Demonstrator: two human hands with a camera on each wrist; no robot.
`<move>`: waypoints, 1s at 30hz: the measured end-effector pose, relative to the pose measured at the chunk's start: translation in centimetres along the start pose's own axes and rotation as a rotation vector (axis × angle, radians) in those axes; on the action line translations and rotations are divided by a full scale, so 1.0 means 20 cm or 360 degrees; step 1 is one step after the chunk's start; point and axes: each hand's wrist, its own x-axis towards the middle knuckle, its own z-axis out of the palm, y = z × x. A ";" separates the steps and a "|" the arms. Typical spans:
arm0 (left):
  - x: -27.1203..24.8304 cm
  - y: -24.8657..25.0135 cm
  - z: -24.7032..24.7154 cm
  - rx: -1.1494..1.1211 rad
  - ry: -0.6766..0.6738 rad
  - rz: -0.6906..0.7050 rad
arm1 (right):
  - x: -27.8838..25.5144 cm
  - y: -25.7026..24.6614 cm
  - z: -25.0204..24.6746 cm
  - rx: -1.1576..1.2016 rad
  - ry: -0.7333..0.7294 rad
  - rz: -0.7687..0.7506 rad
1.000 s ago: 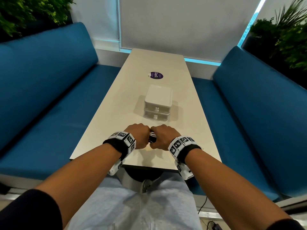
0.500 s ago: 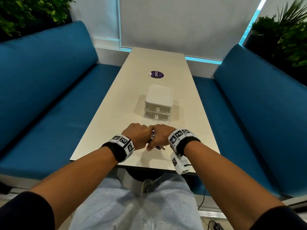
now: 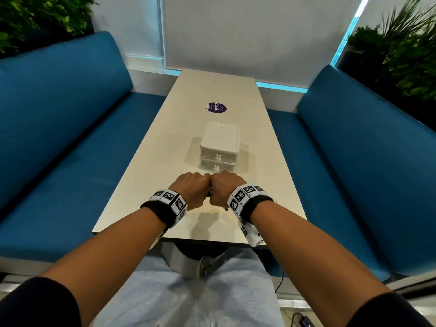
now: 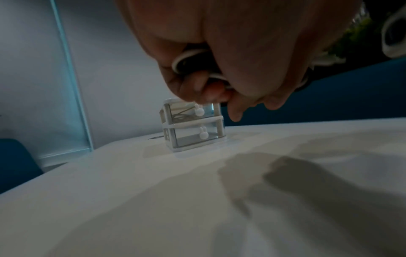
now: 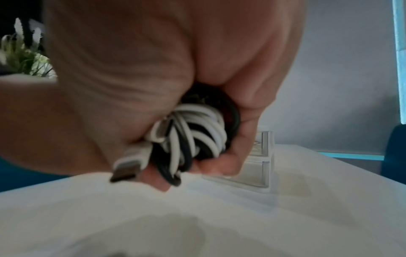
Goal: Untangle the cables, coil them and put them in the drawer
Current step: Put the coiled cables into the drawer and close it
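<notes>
— Why are both fists bunched together like that, low in the middle of the frame?

— Each is clamped on the same bundle of cables [image 5: 195,132]. The right hand [image 3: 224,188] has its fingers [image 5: 243,144] curled round black and white loops with a plug poking out below; the left hand [image 3: 192,188] curls round loops too. I reckon they're knuckle to knuckle to keep the tangle from springing apart.

— And held above the counter [image 3: 151,175]?

— Just clear of it, so the strands can be worked free, I'd guess.

— The drawer unit [image 3: 219,147]?

— Directly beyond the knuckles, centre frame, both drawers shut. The upper one seems to hold a thin wire already, though that's hard to make out.
</notes>
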 end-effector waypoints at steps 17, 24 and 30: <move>0.08 0.04 -0.06 -0.0426 -0.0237 -0.0345 | 0.01 0.02 -0.01 -0.0331 0.0306 -0.0161; 0.10 -0.01 -0.02 -0.0546 -0.0299 -0.0267 | 0.04 0.01 0.04 -0.0323 0.0310 -0.0151; 0.18 -0.10 -0.02 -0.1035 0.0001 -0.0321 | 0.12 0.15 -0.07 -0.0257 0.0489 -0.0095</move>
